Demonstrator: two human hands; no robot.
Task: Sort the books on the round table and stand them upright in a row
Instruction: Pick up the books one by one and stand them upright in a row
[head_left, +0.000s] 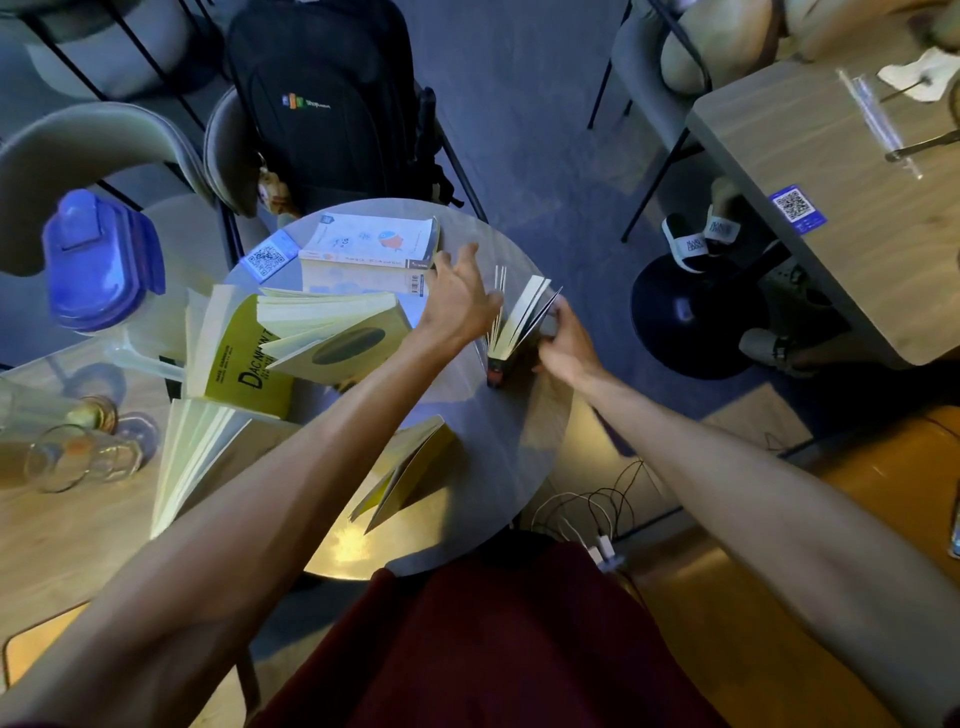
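Note:
On the round table (498, 431) a dark-covered book (519, 325) stands upright at the right edge, its pages fanned. My right hand (563, 340) grips its cover from the right. My left hand (457, 299) hovers just left of its pages, fingers spread, holding nothing. A white book (371, 241) lies flat at the far side on another white one. Several yellow books stand splayed on the left: the "Dac Nhan Tam" one (244, 364), an oval-marked one (332, 332), a thick one (195, 457). A thin yellow book (405, 473) stands near me.
A QR card (270, 256) lies at the table's far left. A black backpack (322, 98) sits on a chair behind. A blue-lidded jug (98, 260) and glasses (83, 457) stand on the left table. Cables (587, 509) trail on the floor at right.

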